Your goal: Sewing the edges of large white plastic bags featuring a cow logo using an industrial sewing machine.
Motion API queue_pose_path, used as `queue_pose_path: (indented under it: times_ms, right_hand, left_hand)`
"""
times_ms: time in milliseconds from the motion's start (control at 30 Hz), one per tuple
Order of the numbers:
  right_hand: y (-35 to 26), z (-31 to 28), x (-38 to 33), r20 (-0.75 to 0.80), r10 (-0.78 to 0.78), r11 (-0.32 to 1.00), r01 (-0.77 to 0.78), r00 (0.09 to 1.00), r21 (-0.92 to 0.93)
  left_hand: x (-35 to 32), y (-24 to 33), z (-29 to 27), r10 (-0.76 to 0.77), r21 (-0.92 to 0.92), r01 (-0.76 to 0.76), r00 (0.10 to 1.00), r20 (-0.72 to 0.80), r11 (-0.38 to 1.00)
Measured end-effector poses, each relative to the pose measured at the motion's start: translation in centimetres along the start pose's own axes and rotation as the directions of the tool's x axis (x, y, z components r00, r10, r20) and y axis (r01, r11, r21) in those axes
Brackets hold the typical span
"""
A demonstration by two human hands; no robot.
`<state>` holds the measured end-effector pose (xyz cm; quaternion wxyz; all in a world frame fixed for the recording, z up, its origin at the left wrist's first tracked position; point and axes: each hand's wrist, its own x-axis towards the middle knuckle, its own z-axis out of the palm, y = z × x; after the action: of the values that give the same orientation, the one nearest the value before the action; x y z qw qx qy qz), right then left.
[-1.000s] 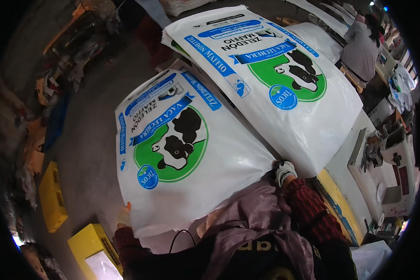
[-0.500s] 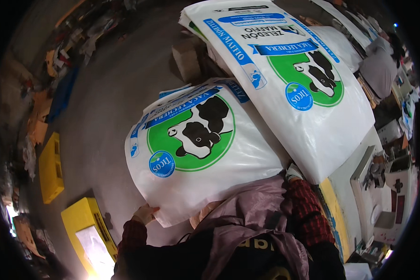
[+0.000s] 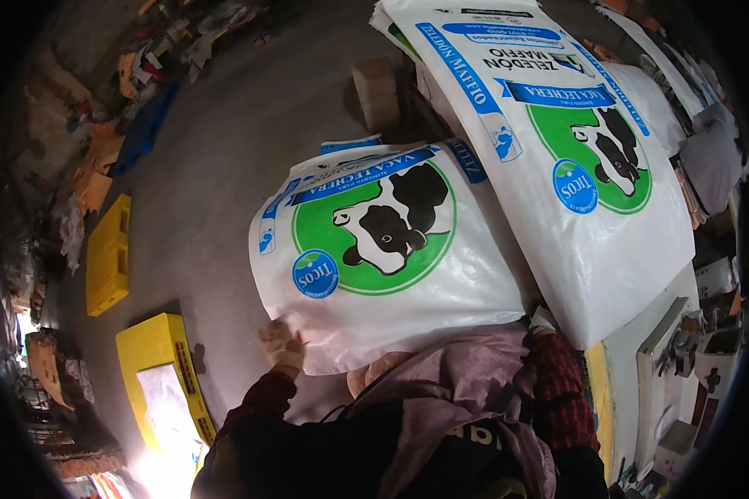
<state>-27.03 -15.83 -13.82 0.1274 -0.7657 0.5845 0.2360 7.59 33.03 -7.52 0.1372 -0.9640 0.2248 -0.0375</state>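
Note:
A white plastic sack (image 3: 474, 283) with a green disc and a black-and-white cow head lies across in front of me, its near edge against my body. At its lower left corner, my left hand (image 3: 282, 343) rests on the edge with the fingers apart. My right hand (image 3: 543, 320) is at the sack's near right corner, beside a stack of matching sacks (image 3: 632, 249). A white glove or cuff shows there, but the fingers are hidden. Mauve cloth (image 3: 458, 374) hangs over my front, below the sack.
Two yellow slotted pallets or crates (image 3: 112, 254) stand on the grey floor (image 3: 216, 100) at left, one with a pale sheet on it. A brown block (image 3: 375, 91) sits behind the sack. A white machine (image 3: 662, 374) stands at right, along a yellow edge (image 3: 597, 391).
The view has shifted, so the sacks appear farther right. My left hand has gone from pinching the sack's lower corner to lying a little higher on its left edge, fingers spread.

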Motion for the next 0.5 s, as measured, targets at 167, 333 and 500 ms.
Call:
queue_pose_path:
  times_ms: [167,333,500]
  right_hand:
    - [0.3,0.5,0.3,-0.017,0.014,0.999,-0.013,1.000,0.052]
    - [-1.1,0.8,1.2,-0.022,-0.032,0.988,0.035,0.999,0.151]
    - [-1.6,1.5,1.3,-0.066,-0.079,0.922,0.098,0.995,0.374]
  left_hand:
    - [0.0,12.7,-7.9,0.761,-0.399,-0.697,0.649,0.002,0.596]
    - [-1.5,16.3,-1.6,0.793,-0.334,-0.743,0.609,0.024,0.580]
    - [2.3,15.7,-1.1,0.703,-0.375,-0.619,0.450,0.551,0.690]
